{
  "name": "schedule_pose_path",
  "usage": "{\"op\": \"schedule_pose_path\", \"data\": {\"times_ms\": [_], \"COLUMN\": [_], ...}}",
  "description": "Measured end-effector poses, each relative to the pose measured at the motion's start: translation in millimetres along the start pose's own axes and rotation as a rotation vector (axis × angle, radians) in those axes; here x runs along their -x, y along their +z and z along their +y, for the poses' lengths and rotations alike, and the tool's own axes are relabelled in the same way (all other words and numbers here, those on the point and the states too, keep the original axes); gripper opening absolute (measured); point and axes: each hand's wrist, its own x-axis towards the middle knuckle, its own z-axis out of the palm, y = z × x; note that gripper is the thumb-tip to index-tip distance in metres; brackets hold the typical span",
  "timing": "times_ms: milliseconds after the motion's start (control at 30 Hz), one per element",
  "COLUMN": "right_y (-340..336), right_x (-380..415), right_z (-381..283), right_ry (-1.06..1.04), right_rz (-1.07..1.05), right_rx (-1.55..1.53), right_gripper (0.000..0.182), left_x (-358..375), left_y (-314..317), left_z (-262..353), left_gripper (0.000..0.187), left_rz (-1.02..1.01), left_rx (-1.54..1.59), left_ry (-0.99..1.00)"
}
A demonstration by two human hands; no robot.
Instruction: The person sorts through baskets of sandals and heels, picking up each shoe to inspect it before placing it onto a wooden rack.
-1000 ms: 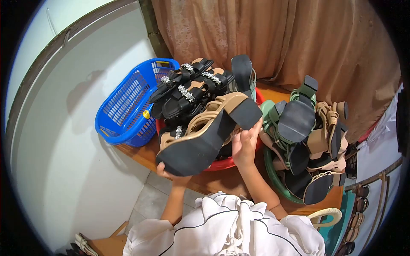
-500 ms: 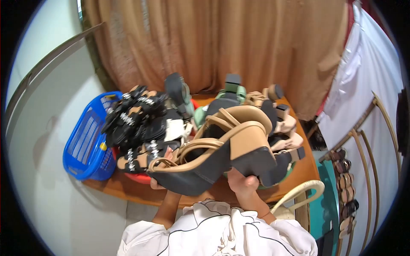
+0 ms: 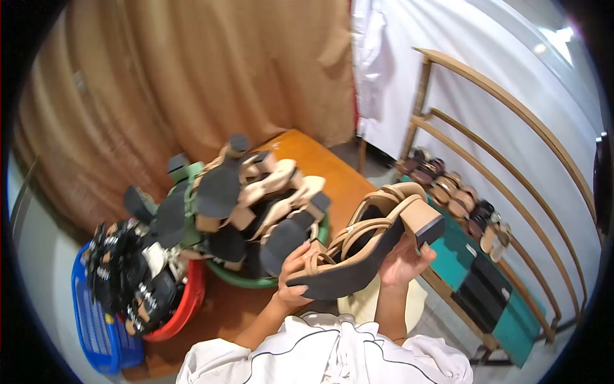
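A pair of tan strappy sandals (image 3: pixel 358 256) with black soles and block heels is held up in front of my chest. My left hand (image 3: pixel 295 272) grips the toe end, fingers on the straps and side. Under the heel end, my right hand (image 3: pixel 404 262) supports the pair, its thumb pointing out to the right beside the black-tipped heel. To the left, a green basin (image 3: pixel 246 279) is heaped with tan, black and green heeled sandals. A red basin (image 3: pixel 185 313) beside it holds black sandals with shiny trim.
The basins stand on a brown wooden table (image 3: pixel 345 173). A blue basket (image 3: pixel 96 329) is at the far left. On the right stands a wooden rack (image 3: pixel 492 144) with a teal shelf (image 3: pixel 451 256) bearing several sandals. A cream stool (image 3: pixel 412 304) is below my right hand.
The view has turned right, bringing the rack closer to the centre. Both hands and the held sandals have shifted right in view, away from in front of the heaped basins.
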Motion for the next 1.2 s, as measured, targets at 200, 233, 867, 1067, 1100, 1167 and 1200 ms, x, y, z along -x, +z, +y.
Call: {"op": "schedule_pose_path", "data": {"times_ms": [200, 233, 867, 1067, 1100, 1167, 1200], "right_y": [-75.3, -84.6, -176.5, -187.9, -189.0, -195.6, -198.0], "right_x": [-1.6, 1.2, 81.9, 132.4, 134.9, 135.6, 135.2], "right_z": [-104.7, -118.7, -276.3, -272.7, -275.2, -286.6, -291.4], "right_ry": [-0.033, -0.024, -0.142, 0.105, 0.112, 0.090, 0.079], "right_rz": [0.196, 0.245, 0.690, 0.686, 0.669, 0.723, 0.747], "right_rx": [0.117, 0.161, 0.792, 1.033, 1.083, 0.967, 0.907], "right_gripper": [0.062, 0.059, 0.074, 0.074, 0.073, 0.067, 0.064], "left_x": [-8.8, -8.9, 9.6, 9.0, 9.0, 11.1, 17.6], "left_y": [101.9, 118.1, 359.0, 401.4, 408.2, 419.6, 428.6], "left_z": [-2.7, -2.5, 22.1, 41.5, 44.6, 50.8, 47.8], "left_gripper": [0.112, 0.112, 0.061, 0.070, 0.071, 0.072, 0.075], "left_rz": [-0.292, -0.296, -1.187, -1.101, -1.103, -1.103, -1.130], "left_rx": [0.765, 0.853, 0.886, 0.889, 0.908, 0.942, 0.985], "left_ry": [-0.196, -0.287, -1.245, -1.341, -1.353, -1.379, -1.382]}}
